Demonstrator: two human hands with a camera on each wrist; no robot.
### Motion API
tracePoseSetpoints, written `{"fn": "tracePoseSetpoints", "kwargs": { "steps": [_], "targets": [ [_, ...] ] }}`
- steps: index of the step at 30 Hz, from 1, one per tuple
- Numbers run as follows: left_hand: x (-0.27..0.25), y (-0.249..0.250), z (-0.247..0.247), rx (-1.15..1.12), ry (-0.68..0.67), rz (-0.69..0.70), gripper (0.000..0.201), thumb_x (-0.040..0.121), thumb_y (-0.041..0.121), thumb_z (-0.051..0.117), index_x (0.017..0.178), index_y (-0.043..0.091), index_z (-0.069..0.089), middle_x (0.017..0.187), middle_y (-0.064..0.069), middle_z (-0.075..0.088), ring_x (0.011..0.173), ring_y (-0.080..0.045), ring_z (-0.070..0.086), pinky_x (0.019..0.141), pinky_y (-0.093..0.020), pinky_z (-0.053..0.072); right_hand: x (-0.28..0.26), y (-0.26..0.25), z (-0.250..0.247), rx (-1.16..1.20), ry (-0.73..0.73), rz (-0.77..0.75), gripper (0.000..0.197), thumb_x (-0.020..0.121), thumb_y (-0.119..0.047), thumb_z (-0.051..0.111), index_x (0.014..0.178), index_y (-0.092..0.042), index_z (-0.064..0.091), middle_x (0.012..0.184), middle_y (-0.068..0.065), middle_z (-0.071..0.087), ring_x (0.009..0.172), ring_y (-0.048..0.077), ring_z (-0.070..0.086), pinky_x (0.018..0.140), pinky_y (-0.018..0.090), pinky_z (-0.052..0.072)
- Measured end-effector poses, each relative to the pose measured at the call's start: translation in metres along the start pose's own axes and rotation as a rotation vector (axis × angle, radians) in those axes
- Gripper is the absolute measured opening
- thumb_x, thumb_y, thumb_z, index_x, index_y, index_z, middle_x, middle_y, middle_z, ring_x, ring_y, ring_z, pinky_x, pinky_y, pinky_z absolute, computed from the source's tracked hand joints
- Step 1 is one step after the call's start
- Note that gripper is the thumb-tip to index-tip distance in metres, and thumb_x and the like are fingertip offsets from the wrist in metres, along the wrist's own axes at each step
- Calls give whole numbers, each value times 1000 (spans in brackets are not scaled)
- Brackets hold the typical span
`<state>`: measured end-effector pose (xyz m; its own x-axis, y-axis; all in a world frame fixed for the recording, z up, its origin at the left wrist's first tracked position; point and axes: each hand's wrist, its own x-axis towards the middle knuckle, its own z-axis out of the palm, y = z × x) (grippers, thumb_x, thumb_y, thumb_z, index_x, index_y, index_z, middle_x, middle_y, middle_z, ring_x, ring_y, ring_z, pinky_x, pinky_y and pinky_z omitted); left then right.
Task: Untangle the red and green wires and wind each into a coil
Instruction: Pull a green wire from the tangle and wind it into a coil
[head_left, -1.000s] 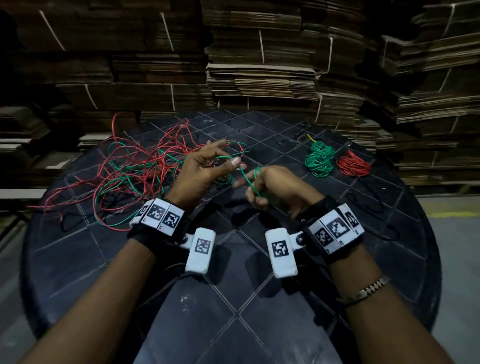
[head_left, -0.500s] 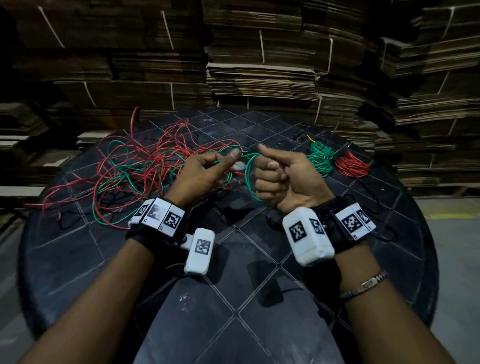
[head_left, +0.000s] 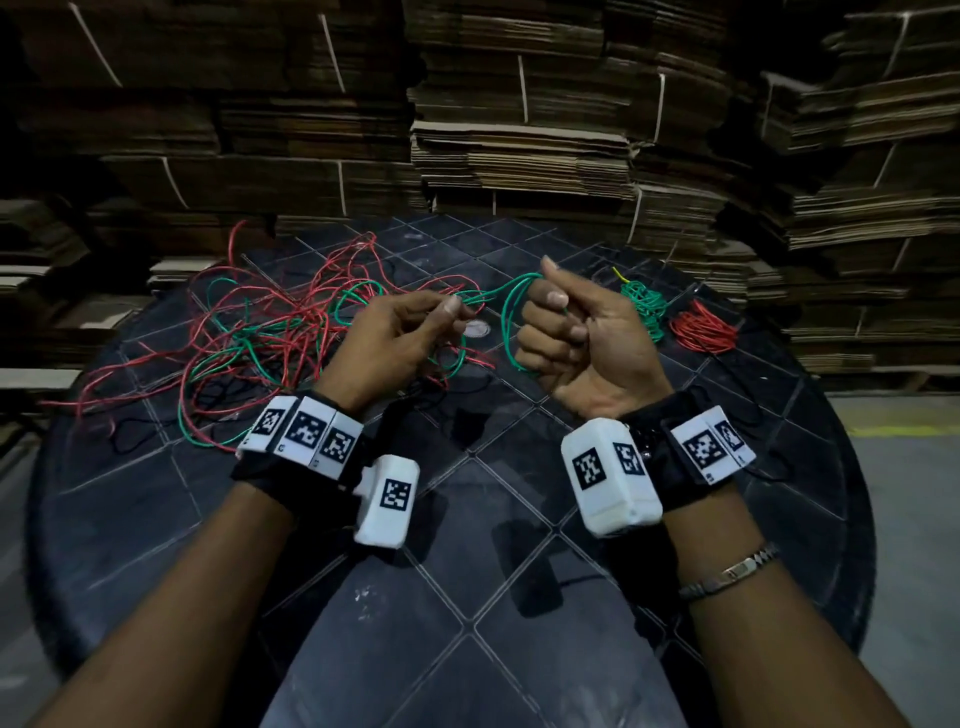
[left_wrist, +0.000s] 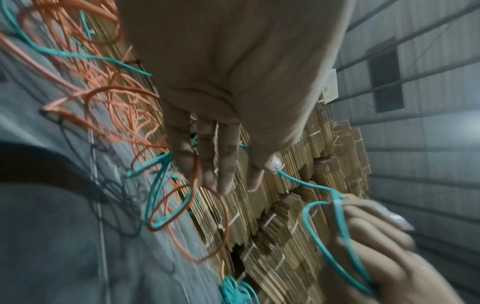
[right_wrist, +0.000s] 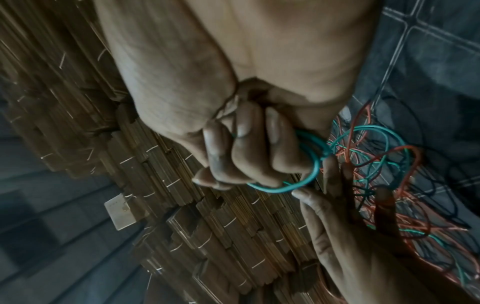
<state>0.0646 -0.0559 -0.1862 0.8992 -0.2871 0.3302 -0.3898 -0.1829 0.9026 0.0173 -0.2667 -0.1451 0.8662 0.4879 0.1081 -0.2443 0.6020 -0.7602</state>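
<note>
Mid-coil: my right hand (head_left: 582, 338) grips green wire (head_left: 511, 312) loops, my left hand (head_left: 395, 338) pinches the feed; next, another wrap.

Relative to the tangle (head_left: 270, 332) of red and green wires on our table (head_left: 498, 597): near side is bare tabletop, passable. Right of it, two finished coils (head_left: 675, 317). Behind it, cardboard stacks (head_left: 519, 156) wall us off.

Premises dimly lit. A round dark table (head_left: 519, 649) with a pale diamond grid pattern occupies the foreground. Behind it, stacks of flattened cardboard (head_left: 519, 156) (bundled with light strapping) fill the background. Grey concrete floor (head_left: 914, 519) carries a yellow line (head_left: 904, 431).
</note>
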Motion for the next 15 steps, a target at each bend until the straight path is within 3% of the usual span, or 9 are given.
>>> {"fn": "tracePoseSetpoints", "kwargs": {
  "steps": [4, 7, 9, 10, 12, 13, 15],
  "targets": [
    [3, -4, -6, 17, -3, -10, 21, 103, 33, 64, 108, 20, 79, 104, -5, 80, 97, -28, 70, 94, -55, 54, -3, 2, 3, -105, -51, 79, 42, 110, -34, 33, 73, -17, 42, 48, -8, 18, 39, 7, 12, 49, 29, -2],
    [0, 1, -6, 8, -16, -26, 20, 103, 23, 63, 110, 12, 78, 101, -9, 80, 94, -23, 73, 91, -43, 56, -5, 0, 3, -105, -51, 100, 42, 110, -34, 34, 72, -18, 43, 47, -8, 18, 40, 7, 11, 50, 30, -4],
    [-2, 5, -5, -58, -19, -26, 21, 103, 18, 61, 111, 3, 75, 102, -15, 79, 82, -15, 73, 80, -32, 59, -6, -1, 4, -72, -64, 94, 44, 109, -33, 33, 70, -18, 44, 47, -8, 17, 40, 7, 9, 49, 29, -3],
    [-2, 7, -4, -105, -18, -49, 21, 104, 18, 60, 107, 2, 73, 102, -15, 79, 68, -11, 69, 66, -24, 58, -6, 0, 6, -49, -69, 84, 45, 109, -33, 32, 69, -18, 45, 47, -8, 16, 40, 7, 8, 49, 29, -3],
    [-4, 11, 1, -245, -39, -151, 19, 105, 23, 57, 97, 8, 65, 100, -13, 79, 51, -7, 60, 47, -17, 46, -5, 2, 8, 19, -87, 50, 45, 110, -34, 31, 71, -18, 46, 48, -9, 15, 39, 7, 8, 47, 26, 2],
    [-4, 14, 6, -364, -60, -223, 19, 106, 25, 55, 94, 11, 60, 101, -12, 79, 56, -10, 66, 49, -17, 51, -4, 3, 8, 58, -98, 19, 45, 110, -35, 30, 73, -17, 48, 47, -9, 16, 38, 7, 10, 45, 24, 7],
    [-5, 17, 16, -605, -118, -338, 21, 106, 28, 51, 91, 13, 54, 115, -20, 76, 91, -25, 78, 78, -26, 64, -4, 0, 7, 152, -88, -69, 45, 112, -34, 28, 83, -12, 56, 44, -8, 20, 35, 7, 15, 41, 23, 16]
  ]
}}
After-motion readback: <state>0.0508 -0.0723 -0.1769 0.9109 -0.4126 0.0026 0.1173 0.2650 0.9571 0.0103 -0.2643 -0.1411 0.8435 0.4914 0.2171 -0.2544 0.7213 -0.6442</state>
